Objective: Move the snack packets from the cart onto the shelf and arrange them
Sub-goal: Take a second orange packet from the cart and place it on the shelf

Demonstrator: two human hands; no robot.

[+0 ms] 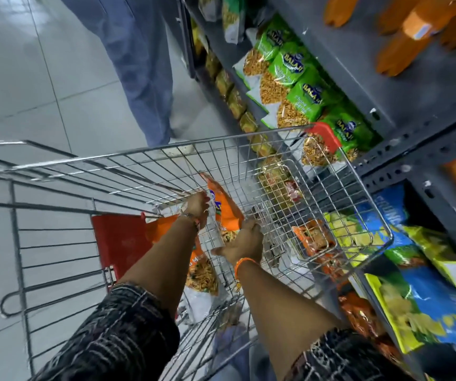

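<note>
Head view shows your left hand (198,206) gripping an orange snack packet (225,210) inside the wire cart (166,152), right hand (244,243) fingers loosely curled, more packets left to shelve.

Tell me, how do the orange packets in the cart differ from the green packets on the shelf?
The orange packets lie loose and jumbled in the cart, under both hands; the green packets stand overlapping in a tidy row on the shelf, untouched. Orange tops against green tops. Both show yellowish snack mix through a clear part.
</note>
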